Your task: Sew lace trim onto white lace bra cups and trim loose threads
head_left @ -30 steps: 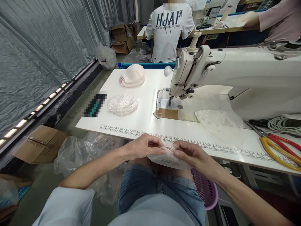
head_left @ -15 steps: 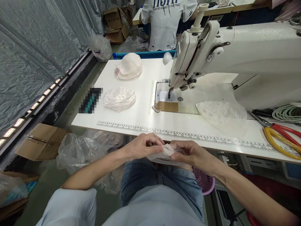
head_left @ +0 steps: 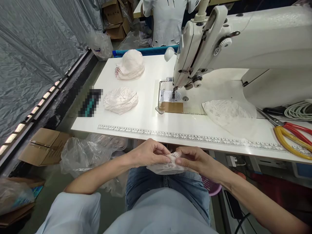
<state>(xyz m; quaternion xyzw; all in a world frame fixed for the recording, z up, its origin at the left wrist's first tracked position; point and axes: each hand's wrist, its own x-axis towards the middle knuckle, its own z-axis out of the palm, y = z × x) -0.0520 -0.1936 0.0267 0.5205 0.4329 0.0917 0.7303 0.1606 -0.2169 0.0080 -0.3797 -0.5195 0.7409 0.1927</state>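
A white piece of lace fabric (head_left: 168, 167) is held over my lap, just below the table's front edge. My left hand (head_left: 151, 154) pinches its left side between thumb and fingers. On the right side, my right hand (head_left: 195, 159) grips the same lace, its thumb on top. A small lace edge shows between the two hands; the rest hangs toward my jeans. Beyond the hands stands a white sewing machine (head_left: 195, 52), its needle area above the metal plate (head_left: 170, 96). Another white lace piece (head_left: 226, 110) lies flat to the right of that plate.
On the white table (head_left: 146, 122) sit a lace bundle (head_left: 121, 100) and a pale fabric pile (head_left: 130, 64). Scissors (head_left: 290, 131) with red and yellow handles rest at the right. Cardboard boxes (head_left: 45, 146) and plastic bags (head_left: 83, 154) stand at the left. A person (head_left: 167, 22) sits ahead.
Table and machine appear slightly higher and further left in the view. Both hands keep hold of the lace, and its loose part now spreads lower and further left over my lap.
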